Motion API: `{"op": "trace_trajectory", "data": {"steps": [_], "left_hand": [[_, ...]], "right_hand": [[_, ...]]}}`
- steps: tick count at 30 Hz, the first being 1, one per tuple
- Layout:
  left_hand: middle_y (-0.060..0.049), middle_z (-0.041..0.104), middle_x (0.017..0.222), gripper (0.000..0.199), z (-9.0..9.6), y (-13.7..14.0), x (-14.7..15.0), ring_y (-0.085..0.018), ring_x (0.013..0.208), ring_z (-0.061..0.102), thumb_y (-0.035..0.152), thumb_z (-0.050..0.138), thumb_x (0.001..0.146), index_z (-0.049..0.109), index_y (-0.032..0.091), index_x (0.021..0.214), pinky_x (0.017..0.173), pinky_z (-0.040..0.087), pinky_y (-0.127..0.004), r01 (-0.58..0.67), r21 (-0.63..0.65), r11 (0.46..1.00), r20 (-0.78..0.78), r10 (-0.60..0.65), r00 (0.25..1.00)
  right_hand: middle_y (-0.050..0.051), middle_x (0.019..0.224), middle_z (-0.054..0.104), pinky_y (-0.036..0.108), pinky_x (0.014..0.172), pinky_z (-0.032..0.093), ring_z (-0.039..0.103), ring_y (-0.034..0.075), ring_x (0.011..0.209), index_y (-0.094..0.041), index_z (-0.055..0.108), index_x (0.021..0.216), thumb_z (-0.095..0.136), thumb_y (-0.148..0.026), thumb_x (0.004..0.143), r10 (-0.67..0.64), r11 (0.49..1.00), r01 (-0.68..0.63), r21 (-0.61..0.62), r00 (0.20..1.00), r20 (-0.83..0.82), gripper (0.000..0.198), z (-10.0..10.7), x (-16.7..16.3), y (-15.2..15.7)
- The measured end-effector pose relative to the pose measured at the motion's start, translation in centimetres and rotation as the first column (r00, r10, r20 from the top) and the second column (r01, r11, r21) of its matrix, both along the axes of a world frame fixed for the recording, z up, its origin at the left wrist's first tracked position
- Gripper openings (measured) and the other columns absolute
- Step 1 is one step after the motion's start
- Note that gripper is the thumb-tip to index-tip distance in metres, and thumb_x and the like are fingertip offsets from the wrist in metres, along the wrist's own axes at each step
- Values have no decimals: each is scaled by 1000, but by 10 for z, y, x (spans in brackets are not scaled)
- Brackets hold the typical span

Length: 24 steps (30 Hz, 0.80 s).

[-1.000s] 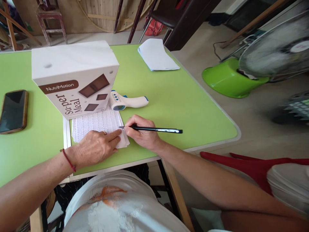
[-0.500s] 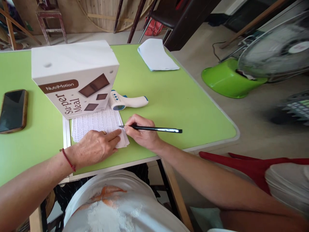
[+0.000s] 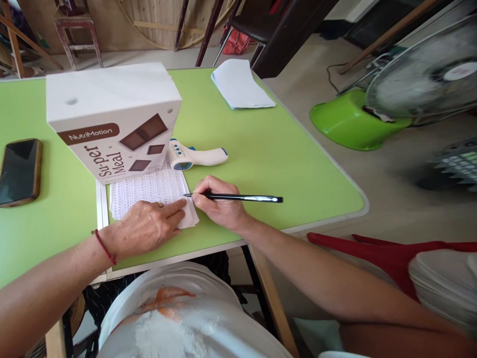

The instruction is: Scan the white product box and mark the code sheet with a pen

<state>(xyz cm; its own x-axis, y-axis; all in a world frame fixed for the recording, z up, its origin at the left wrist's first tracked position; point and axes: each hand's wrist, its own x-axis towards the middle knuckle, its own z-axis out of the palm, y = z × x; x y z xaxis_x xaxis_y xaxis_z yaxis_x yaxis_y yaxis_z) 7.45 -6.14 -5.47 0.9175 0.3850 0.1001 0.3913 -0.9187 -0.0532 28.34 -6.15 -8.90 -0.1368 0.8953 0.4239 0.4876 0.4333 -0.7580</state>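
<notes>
A black pen (image 3: 246, 198) is pinched in my right hand (image 3: 218, 201), its tip at the right side of a stack of handwritten paper sheets (image 3: 143, 193). My left hand (image 3: 151, 223) lies flat across the lower part of the stack, fingers stretched out toward the pen tip. A white "NutriMotion" box (image 3: 119, 134) stands at the far edge of the sheets and hides part of them. Just right of the box lies a white and blue infrared thermometer (image 3: 201, 157), close above my right hand.
A smartphone (image 3: 20, 171) lies at the left of the green table (image 3: 268, 159). Folded white paper (image 3: 242, 84) rests near the far edge. Off the table's right side stand a fan (image 3: 428, 74), a green plastic stool (image 3: 346, 122) and a red chair (image 3: 372, 248).
Hardly anything differs. The pen's rear end has shifted very slightly, and the whole view has moved a little; both hands stay in place.
</notes>
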Motion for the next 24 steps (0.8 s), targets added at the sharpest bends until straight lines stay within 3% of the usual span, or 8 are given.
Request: {"op": "trace_trajectory", "data": {"steps": [10,24], "left_hand": [[-8,59,135,23,1,0,0,-16,63,67,30,53,96,64,14,109,47,50,-32,10,1,1000,9,-10,1000],[-6,60,134,23,0,0,0,-16,61,67,31,55,95,64,15,109,46,50,-33,-3,-7,1000,-5,2,1000]], "right_hand": [[-6,52,51,21,44,37,45,8,45,-22,47,62,54,-16,75,-17,999,18,43,1000,-9,16,0,0,0],[-6,51,52,21,44,36,45,9,45,-22,46,61,54,-17,73,2,1000,-2,-4,1000,7,16,2,0,-1]]}}
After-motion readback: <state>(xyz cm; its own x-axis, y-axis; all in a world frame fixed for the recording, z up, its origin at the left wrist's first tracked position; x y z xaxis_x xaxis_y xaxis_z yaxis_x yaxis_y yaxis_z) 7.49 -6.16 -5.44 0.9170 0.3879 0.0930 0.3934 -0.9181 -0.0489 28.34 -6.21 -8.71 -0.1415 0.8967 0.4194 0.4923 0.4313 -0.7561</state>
